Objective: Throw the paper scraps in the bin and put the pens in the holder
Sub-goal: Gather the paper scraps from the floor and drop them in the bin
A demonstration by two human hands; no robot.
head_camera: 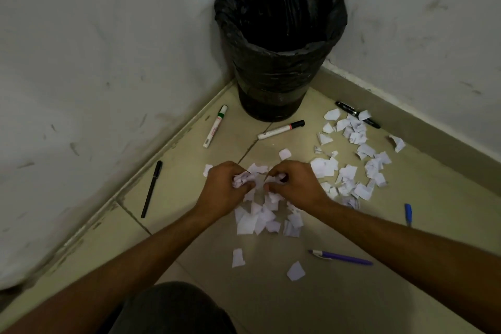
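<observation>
Two hands: your left hand [226, 184] is closed round a crumpled wad of scraps [241, 180]; your right hand [291, 184] is pinched on a few more, fingers curled in. They meet over the middle heap, which looks like gathering a handful before the throw.
Knee: a dark knee [173, 306] sits at the bottom edge, so you appear to be crouched low to reach the floor [352, 293].
Loose bits: two single scraps lie nearest you, [238, 257] and [296, 270], apart from the heaps.
Heaps: two main ones, the middle heap [260, 218] under your hands and a right heap [352, 154] trailing toward the wall [81, 49]; too many pieces to count.
Pens: six in view. Purple pen [341, 257] near your right arm, blue pen [408, 214] further right, black pen [151, 188] by the left wall, green marker [215, 126] and red marker [281, 129] near the bin, dark pen [357, 114] partly under scraps.
Bin: one bin [279, 84], lined black and open, stands in the corner just beyond the markers, an easy reach from your hands.
Holder: none in view; I judge pens come later.
</observation>
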